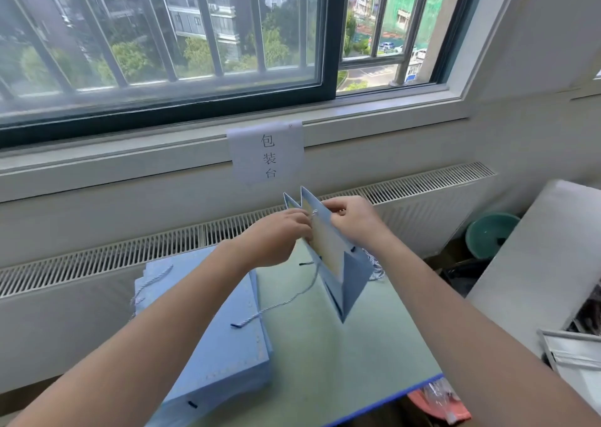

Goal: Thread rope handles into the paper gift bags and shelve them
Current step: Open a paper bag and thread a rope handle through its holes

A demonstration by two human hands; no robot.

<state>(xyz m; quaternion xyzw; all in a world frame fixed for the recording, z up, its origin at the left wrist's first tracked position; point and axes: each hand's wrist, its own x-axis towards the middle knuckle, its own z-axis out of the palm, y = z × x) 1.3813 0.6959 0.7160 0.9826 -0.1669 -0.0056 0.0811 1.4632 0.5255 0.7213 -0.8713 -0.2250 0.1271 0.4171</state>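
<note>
A light blue paper gift bag (349, 280) stands partly unfolded on the pale green table (341, 355), its open top raised toward the window. My left hand (279, 238) pinches the bag's upper edge together with a blue-and-white twisted rope (292, 299). From there the rope trails down across the table, and its dark tip lies on a stack of flat blue bags (221, 338) at the left. My right hand (353, 220) grips the bag's top edge from the other side. More rope handles (377, 269) lie bunched behind the bag on the right.
A paper sign (266, 153) hangs on the window sill above a long radiator grille (130, 251). A teal basin (489, 234) sits on the floor at the right, beside a white board (536, 264). An orange thing (435, 400) shows below the table's front edge.
</note>
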